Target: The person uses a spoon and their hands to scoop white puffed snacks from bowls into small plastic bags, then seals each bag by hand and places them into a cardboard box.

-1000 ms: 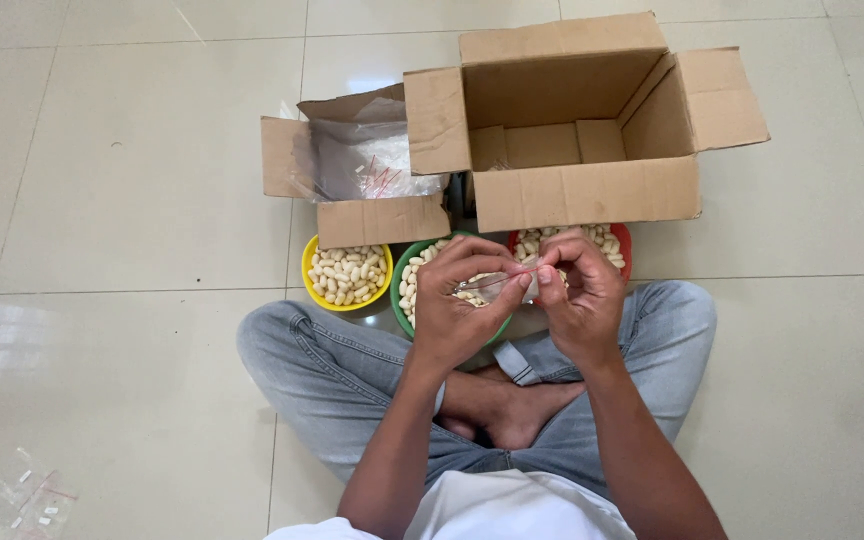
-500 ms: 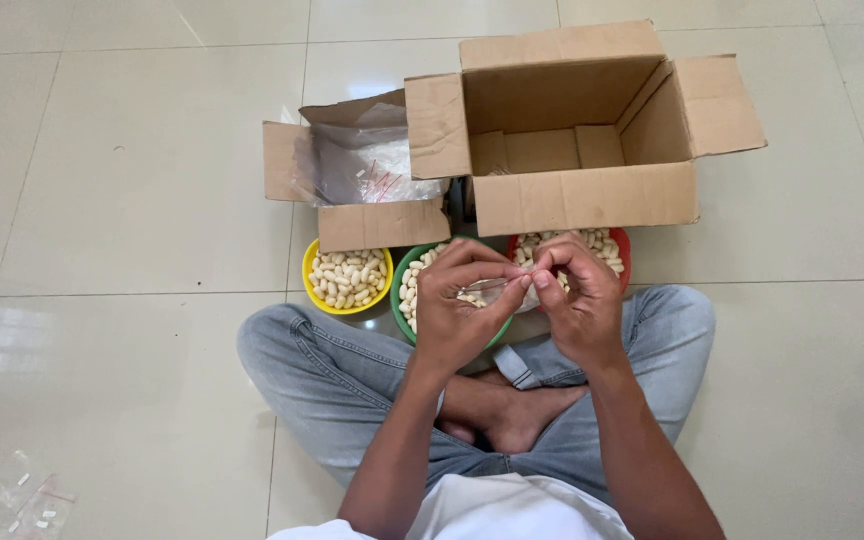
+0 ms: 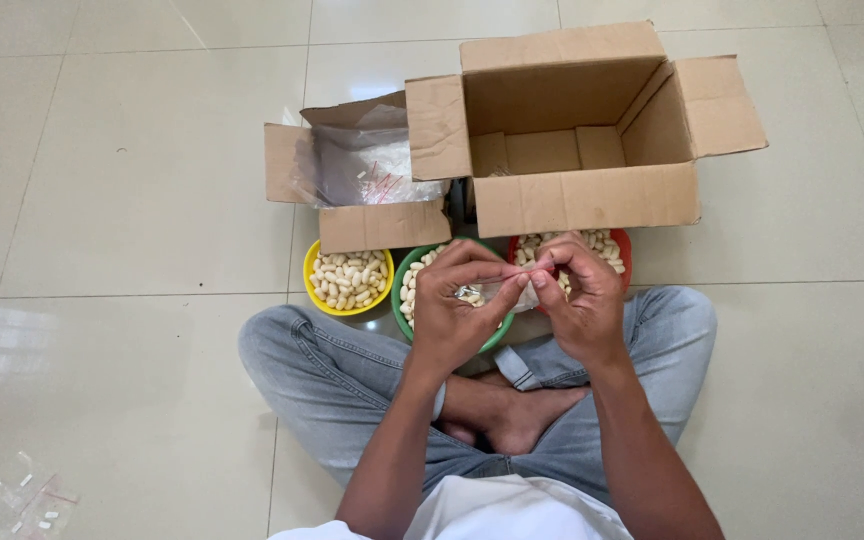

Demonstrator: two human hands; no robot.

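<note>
I sit cross-legged on a tiled floor. My left hand (image 3: 457, 310) and my right hand (image 3: 582, 300) both pinch a small clear plastic bag (image 3: 497, 290) between them, just above the bowls. Under my left hand is a green bowl (image 3: 410, 272) of pale oval pieces. A yellow bowl (image 3: 350, 281) with the same pieces sits to its left. A red bowl (image 3: 620, 250) of them is partly hidden behind my right hand.
A large open cardboard box (image 3: 582, 130) stands behind the bowls. A smaller open box (image 3: 352, 180) holding clear plastic bags sits at its left. A few small bags (image 3: 32, 495) lie on the floor at the lower left.
My hands stay together on the small bag, with only slight finger movement. Nothing else has moved.
</note>
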